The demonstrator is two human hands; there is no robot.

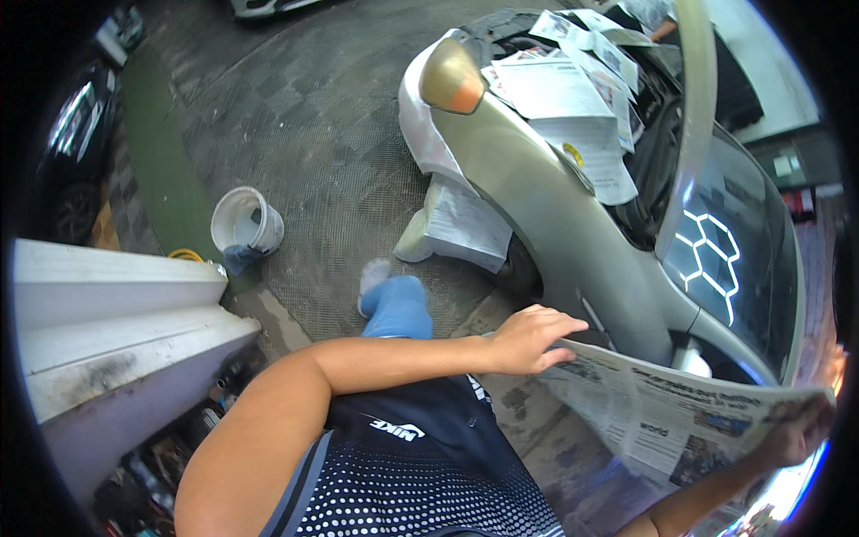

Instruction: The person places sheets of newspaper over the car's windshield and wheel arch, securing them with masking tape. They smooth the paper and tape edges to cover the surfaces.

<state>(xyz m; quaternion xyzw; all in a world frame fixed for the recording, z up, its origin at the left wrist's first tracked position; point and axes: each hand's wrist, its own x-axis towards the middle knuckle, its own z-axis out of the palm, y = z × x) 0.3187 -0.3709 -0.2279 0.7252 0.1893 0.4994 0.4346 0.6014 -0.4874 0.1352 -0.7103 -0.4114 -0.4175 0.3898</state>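
Observation:
A newspaper sheet (658, 412) is stretched between my hands beside the silver-green car's fender (573, 242). My left hand (530, 342) pinches its upper left corner between thumb and fingers. At the far right, my right hand (799, 434) is closed on the other end, partly shadowed and blurred. The sheet hangs slanting down below the fender and front door area. More newspaper sheets (568, 98) lie over the engine bay. Grey-white sheeting (467, 224) covers something low by the front wheel (521, 273), which is mostly hidden.
A white bucket (268, 231) with a dark cloth (240, 259) on its rim stands on the floor to the left. White metal panels (125, 295) are at the lower left, above cluttered parts. Another person's arm (664, 31) shows beyond the car. A dark car (80, 134) stands far left.

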